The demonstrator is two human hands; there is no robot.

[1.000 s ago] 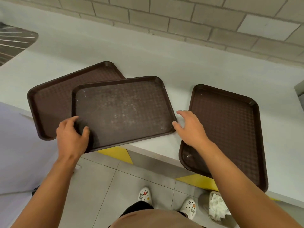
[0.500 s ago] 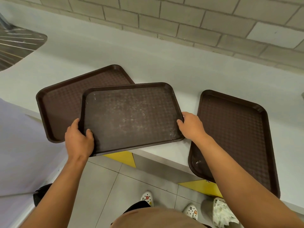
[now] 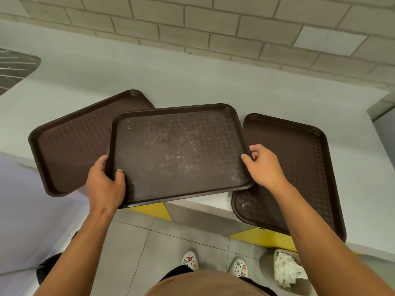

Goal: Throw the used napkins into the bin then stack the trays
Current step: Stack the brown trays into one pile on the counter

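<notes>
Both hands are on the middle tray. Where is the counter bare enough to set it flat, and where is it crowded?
Bare counter runs behind all three trays, up to the brick wall, and right of the right tray. The near edge is crowded: the middle tray, held by left hand and right hand, overlaps the left tray and the right one.

1. A pale grey counter point(image 3: 192, 82) runs along a wall of grey blocks point(image 3: 213, 22).
2. Yellow patches point(image 3: 154, 211) mark the counter's front face, at its near edge.
3. Grey floor tiles point(image 3: 132, 248) lie below — white clogs point(image 3: 189, 260) with charms stand there.
</notes>
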